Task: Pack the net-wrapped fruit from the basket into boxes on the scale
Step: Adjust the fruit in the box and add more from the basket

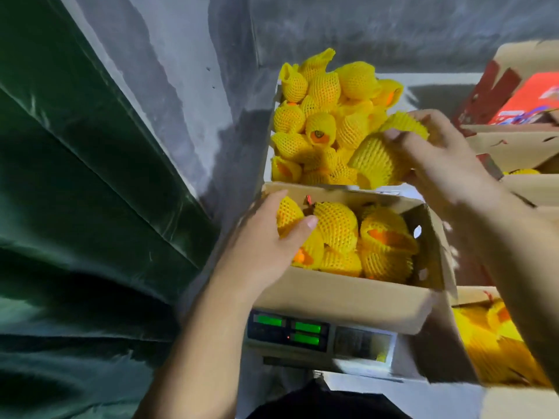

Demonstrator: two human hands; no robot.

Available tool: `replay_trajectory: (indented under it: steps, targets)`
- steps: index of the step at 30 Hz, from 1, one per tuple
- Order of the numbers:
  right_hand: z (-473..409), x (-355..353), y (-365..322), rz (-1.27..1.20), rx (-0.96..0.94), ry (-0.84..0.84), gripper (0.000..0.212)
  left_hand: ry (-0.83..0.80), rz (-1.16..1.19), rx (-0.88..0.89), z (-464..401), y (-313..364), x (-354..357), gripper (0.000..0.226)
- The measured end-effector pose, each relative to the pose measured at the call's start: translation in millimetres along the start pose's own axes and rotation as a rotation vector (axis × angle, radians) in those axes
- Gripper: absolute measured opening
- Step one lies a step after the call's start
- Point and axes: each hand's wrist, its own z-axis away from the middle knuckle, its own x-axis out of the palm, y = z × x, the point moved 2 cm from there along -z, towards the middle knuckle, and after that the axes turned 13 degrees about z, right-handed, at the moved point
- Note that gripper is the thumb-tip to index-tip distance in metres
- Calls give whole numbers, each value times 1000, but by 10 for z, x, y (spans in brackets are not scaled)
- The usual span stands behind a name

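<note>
Right hand (429, 152) grip around 2 netted fruits (378, 158), left hand (266, 237) seemingly curled on boxed fruit (289, 213).

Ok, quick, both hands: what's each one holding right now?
Left hand: grips a net-wrapped fruit inside the box on the scale.
Right hand: holds two netted fruits above the basket.

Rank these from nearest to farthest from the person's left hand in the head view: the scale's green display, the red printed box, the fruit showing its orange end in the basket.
From the left hand, at the box's left corner:
1. scale's green display, just below the hand.
2. fruit showing its orange end, above, in the basket.
3. red printed box, far upper right.
</note>
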Motion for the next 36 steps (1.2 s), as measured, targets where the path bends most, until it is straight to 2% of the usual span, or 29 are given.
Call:
replay_trajectory:
  steps: [2, 5, 7, 9, 11, 14, 16, 24, 36]
  targets:
    - [413, -73, -79, 125, -115, 61, 32, 51, 69, 44, 59, -46, -48, 63]
    - [909, -54, -73, 313, -243, 114, 29, 33, 154, 40, 157, -135, -147, 45]
    - [1103, 12, 12, 433, -162, 37, 47, 19, 186, 60, 256, -162, -210, 42]
    - [1257, 107, 101, 668, -49, -164, 75, 12, 214, 88, 367, -165, -266, 43]
    - [1406, 178, 138, 813, -44, -190, 83, 5, 241, 110, 491, -175, -319, 43]
    - [1602, 265, 61, 772, -67, 23, 65, 12, 268, 137, 676, -217, -396, 35]
    - [1730, 370, 16, 807, -87, 63, 59, 17, 305, 149, 768, -240, -436, 34]
    - [2176, 933, -385, 682, -129, -164, 46, -16, 282, 217, 1007, -285, -520, 26]
    - [2371, 1222, -650, 582, -141, -170, 38, -48, 329, 207, 1242, -378, -634, 27]
